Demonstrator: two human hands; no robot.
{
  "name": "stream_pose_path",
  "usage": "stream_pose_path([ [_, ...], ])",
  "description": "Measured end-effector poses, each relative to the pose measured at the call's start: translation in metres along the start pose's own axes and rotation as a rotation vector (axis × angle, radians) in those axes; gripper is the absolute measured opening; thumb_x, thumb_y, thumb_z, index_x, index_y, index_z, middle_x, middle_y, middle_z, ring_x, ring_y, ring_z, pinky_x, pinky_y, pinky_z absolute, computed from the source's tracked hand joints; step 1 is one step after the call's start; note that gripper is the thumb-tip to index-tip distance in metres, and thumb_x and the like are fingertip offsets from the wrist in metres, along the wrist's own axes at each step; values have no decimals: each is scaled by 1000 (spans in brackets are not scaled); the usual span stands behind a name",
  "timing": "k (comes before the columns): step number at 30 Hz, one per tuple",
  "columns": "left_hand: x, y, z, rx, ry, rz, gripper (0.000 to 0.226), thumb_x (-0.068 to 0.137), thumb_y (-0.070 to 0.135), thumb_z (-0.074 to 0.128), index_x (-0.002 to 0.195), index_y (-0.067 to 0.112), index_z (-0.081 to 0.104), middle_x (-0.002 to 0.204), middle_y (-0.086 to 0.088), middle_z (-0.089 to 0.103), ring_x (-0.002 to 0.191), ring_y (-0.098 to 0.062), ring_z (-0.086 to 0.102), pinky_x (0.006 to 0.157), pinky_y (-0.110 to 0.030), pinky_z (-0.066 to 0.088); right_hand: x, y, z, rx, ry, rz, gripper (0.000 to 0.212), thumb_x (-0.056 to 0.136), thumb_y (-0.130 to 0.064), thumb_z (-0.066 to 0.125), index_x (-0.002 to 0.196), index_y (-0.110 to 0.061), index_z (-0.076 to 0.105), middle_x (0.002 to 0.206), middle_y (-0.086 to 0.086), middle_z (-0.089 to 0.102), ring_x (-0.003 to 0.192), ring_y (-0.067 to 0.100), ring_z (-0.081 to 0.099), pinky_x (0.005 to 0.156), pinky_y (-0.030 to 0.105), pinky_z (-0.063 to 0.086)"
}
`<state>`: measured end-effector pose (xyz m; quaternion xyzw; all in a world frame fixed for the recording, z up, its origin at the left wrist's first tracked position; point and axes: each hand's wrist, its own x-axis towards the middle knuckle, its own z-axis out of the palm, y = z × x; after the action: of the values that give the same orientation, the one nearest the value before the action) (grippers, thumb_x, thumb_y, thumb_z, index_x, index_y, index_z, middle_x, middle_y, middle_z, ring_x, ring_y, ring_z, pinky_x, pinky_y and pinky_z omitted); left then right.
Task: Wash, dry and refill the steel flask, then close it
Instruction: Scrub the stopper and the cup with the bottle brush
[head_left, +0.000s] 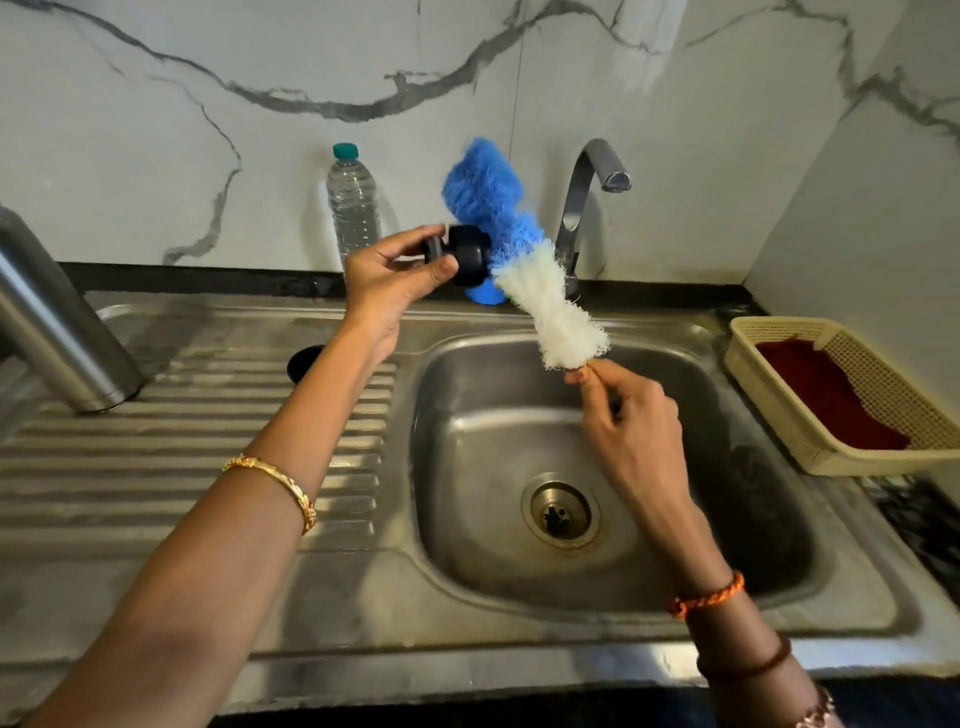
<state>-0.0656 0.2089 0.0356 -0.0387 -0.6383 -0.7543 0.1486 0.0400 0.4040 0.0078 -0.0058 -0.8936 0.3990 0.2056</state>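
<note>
L hand (387, 275) pinches black flask cap (464, 254), R hand (626, 415) grips brush (519, 249) handle; wet cap could slip into sink (810, 587).

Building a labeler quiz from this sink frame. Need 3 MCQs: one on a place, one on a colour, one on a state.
1. Where does the steel flask stand?
A. on the ribbed drainboard
B. in the sink basin
C. in the basket

2. What colours are the bottle brush bristles?
A. red and black
B. blue and white
C. all green

3. What is the left hand doing?
A. resting open on the counter
B. turning the tap
C. gripping the black flask cap

Answers:
1. A, its base sits on the ridged steel left of the basin.
2. B, blue at the tip, white near the handle.
3. C, fingers and thumb curl round the cap.
</note>
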Motion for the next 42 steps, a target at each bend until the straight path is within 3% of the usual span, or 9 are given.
stream_pose_path([
  [4, 13, 1, -4, -311, 132, -119, 5, 81, 6, 65, 84, 10, 65, 70, 8, 72, 75, -8, 67, 67, -25, 57, -26, 3, 1, 12, -25, -31, 18, 93, -20, 50, 92, -15, 68, 55, -5, 51, 49, 13, 40, 51, 31, 32],
  [7, 16, -3, -4, -366, 202, -204, 14, 84, 1, 62, 74, 11, 65, 68, 4, 70, 75, -11, 66, 65, -25, 58, -29, 9, 4, -21, -18, 5, 18, 93, -19, 51, 91, -20, 68, 47, -9, 38, 50, 15, 36, 54, 31, 31],
  [10, 8, -5, 4, -428, 93, -233, 35, 87, -2, 56, 58, 13, 70, 63, 2, 70, 65, -9, 68, 61, -26, 58, -14, 5, 5, 106, -64, 63, 22, 94, -20, 49, 84, -21, 68, 47, -7, 40, 42, 8, 34, 49, 25, 28],
  [17, 22, 9, 12, -834, 216, -245, 19, 93, 23, 51, 90, 5, 57, 81, -9, 68, 75, -15, 66, 68, -25, 56, -26, -3, 15, 397, -174, 93, 27, 95, -15, 49, 78, -26, 67, 41, -8, 35, 41, 6, 29, 44, 20, 26],
  [23, 10, 2, 24, -717, 186, -347, 17, 93, 22, 52, 86, 6, 56, 85, -7, 61, 80, -13, 60, 63, -22, 55, -12, -11, 15, 544, -115, 196, 29, 97, -15, 44, 79, -20, 66, 37, -10, 30, 35, 2, 25, 38, 13, 23],
  [28, 0, -8, 24, -747, 263, -374, 15, 90, 22, 57, 88, 8, 56, 89, -7, 63, 88, -16, 61, 69, -24, 55, -9, -8, 25, 295, -129, 87, 24, 94, -16, 47, 82, -23, 68, 37, -14, 43, 40, 2, 39, 50, 21, 29],
  [35, 0, -15, 21, -726, 326, -474, 23, 85, 25, 63, 99, 7, 58, 103, -9, 63, 93, -19, 62, 74, -26, 56, -11, -4, 34, 172, -143, 73, 23, 94, -20, 48, 86, -18, 69, 46, -9, 39, 46, 4, 34, 48, 24, 26],
  [38, -1, -13, 25, -728, 343, -502, 35, 85, 27, 63, 113, 6, 57, 116, -11, 60, 109, -22, 58, 81, -26, 54, -5, -5, 37, 29, -110, 33, 22, 94, -20, 45, 88, -14, 65, 55, -8, 44, 59, 20, 43, 56, 32, 34],
  [42, 14, -6, 11, -755, 396, -460, 40, 85, 25, 63, 119, 7, 55, 122, -11, 59, 115, -25, 56, 89, -29, 52, -35, 4, 35, -75, -108, 1, 22, 95, -25, 45, 104, -22, 65, 80, 13, 67, 76, 37, 61, 67, 40, 46],
])
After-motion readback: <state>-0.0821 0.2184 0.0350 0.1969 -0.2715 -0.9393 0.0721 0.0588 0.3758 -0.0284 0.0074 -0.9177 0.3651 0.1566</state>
